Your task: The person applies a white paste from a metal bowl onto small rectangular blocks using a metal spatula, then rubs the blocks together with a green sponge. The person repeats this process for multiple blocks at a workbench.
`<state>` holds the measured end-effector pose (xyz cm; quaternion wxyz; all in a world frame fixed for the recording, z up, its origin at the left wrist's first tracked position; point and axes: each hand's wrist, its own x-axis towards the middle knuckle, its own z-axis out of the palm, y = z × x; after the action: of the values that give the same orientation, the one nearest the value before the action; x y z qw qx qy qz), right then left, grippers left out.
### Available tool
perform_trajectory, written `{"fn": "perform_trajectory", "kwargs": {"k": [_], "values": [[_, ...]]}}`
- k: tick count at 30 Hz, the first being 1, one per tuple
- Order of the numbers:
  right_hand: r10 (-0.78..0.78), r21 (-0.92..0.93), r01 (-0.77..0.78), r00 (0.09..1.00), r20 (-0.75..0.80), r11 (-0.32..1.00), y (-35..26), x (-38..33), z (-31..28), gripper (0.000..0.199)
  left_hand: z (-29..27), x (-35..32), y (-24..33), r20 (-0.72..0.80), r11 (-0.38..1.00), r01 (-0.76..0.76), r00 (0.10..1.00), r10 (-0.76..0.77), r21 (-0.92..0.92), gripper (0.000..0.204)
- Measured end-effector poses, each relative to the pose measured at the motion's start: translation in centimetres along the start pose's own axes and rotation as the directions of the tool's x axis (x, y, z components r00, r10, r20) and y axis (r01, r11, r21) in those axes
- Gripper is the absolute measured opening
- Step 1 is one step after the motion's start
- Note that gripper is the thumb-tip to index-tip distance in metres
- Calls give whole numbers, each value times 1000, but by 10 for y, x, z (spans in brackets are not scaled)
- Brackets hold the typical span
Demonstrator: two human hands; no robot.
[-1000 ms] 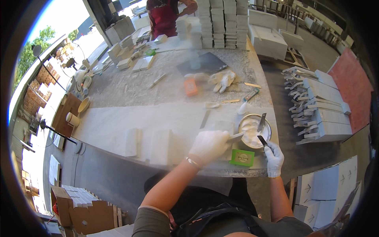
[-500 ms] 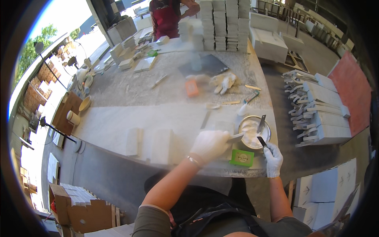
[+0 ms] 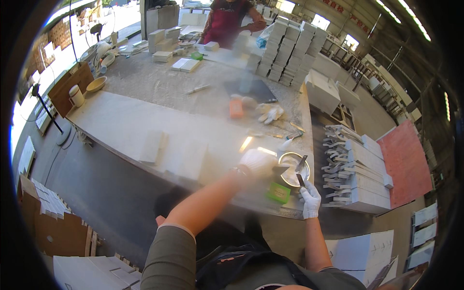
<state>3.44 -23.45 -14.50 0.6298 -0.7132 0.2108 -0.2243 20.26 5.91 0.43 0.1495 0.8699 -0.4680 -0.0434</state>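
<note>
Swung round since the earlier frame, the head view shows the table slanting more steeply and the tall stack of slabs leaning further right, chiefly because the wearer's head has turned; both hands keep their places at the bowl.

That bowl, holding white paste, sits by the table's right edge, toward the near right corner. A dark scraper leans inside it. The left hand, white-gloved, is curled around a grey blade whose tip reaches the bowl's left rim; the handle is hidden in the fist, so the exact hold cannot be told. The right hand, also gloved, pinches a dark flat tool between thumb and fingers at the bowl's near rim, with little gap left between them. A green box stands between the bowl and the near edge.

As for progress, the paste is out and both tools are taken up, so the work looks to be at the bowl. Pale blocks lie along the near edge, left of the hands, touched by neither. Haze hides whether any carries paste, so how much is left cannot be judged.
</note>
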Motion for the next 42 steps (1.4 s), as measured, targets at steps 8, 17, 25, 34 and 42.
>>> {"fn": "perform_trajectory", "kwargs": {"k": [8, 17, 25, 34, 42], "values": [[47, 45, -52, 992, 119, 998, -17, -1, -6, 45, 9, 5, -2, 98, 998, -13, 995, 7, 60, 36], [92, 60, -101, 987, 132, 993, -16, 6, -11, 28, 4, 0, 7, 90, 994, 67, 993, -74, 82, 42], [153, 196, -180, 978, 145, 964, -31, -4, -14, 13, 12, 16, -5, 78, 996, 91, 993, -93, 22, 37], [155, 221, -169, 985, 79, 961, -38, -12, -8, 10, -16, 8, 0, 160, 998, -8, 987, -2, 63, 13], [223, 258, -266, 957, 184, 929, -47, -15, -14, 37, -20, 12, 7, 190, 998, 52, 980, -59, 42, 18]]}}
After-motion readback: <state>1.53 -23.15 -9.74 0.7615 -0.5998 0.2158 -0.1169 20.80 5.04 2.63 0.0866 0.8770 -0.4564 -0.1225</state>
